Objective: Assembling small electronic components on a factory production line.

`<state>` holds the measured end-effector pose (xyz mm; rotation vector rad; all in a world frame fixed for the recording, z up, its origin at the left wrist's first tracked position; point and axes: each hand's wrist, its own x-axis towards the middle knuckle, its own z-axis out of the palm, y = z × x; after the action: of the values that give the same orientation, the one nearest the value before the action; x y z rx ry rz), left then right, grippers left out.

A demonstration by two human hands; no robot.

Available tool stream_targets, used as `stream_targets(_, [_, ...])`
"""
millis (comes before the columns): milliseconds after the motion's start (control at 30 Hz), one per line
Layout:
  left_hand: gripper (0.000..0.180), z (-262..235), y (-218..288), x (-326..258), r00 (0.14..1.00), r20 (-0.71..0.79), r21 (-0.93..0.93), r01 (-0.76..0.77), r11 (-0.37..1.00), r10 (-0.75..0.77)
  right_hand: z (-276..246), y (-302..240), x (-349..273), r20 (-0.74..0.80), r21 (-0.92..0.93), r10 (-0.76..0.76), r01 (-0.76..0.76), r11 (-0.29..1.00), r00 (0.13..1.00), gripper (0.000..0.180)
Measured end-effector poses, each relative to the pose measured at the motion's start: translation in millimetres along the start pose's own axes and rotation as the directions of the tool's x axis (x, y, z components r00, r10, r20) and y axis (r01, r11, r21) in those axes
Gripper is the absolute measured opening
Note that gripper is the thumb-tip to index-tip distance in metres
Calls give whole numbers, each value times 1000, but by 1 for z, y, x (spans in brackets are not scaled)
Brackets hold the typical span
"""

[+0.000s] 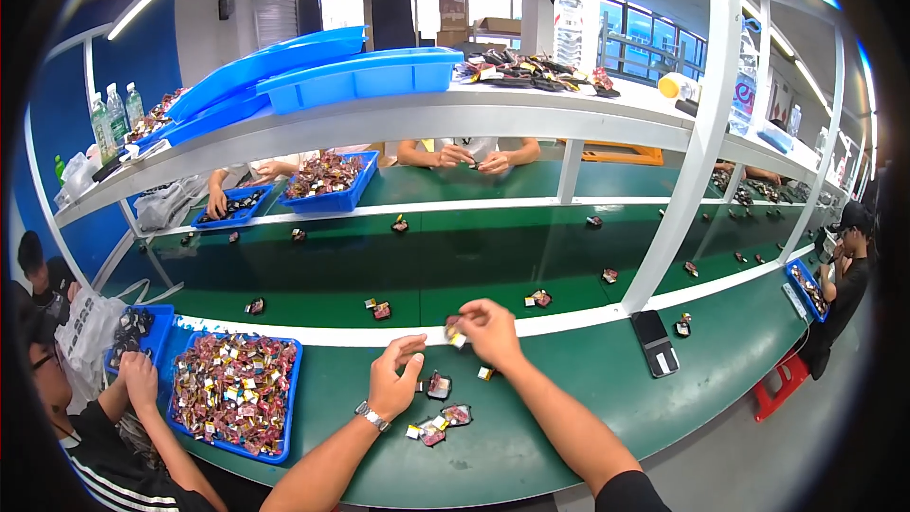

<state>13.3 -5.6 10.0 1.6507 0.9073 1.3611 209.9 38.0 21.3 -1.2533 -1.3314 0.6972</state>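
My right hand (490, 330) pinches a small yellow-and-white part (456, 337) above the green bench near the white strip. My left hand (391, 378), a watch on its wrist, hovers just left of it with fingers loosely curled, holding nothing I can see. Below the hands lie several small red and black parts (438, 415) on the green surface. A blue tray (285, 394) heaped with small red, gold and silver parts stands to my left.
A black phone (654, 342) lies right of my hands. Scattered small parts ride the green conveyor belt (455, 256). Another person's hand (140, 376) reaches by the tray at left. People work opposite, with a blue tray (363, 188) of parts. Blue bins (355, 76) and bottles sit on the shelf.
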Motion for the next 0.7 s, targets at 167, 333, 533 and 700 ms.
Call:
stream_targets(167, [27, -9, -8, 1, 972, 232, 277, -27, 961, -39, -13, 50, 53, -245, -276, 58, -127, 953, 968, 27])
stream_targets(333, [28, -15, -11, 0, 920, 368, 308, 15, 951, -134, -22, 63, 45, -233, -451, -201, 77, 889, 952, 21])
stream_targets(533, [27, -14, -3, 1, 920, 351, 212, 102, 972, -173, -116, 60, 28, -331, -702, -238, -70, 709, 913, 50])
stream_targets(700, [26, -15, -8, 4, 946, 247, 202, 161, 966, -209, -144, 83, 34, -220, -645, -75, -88, 759, 972, 61])
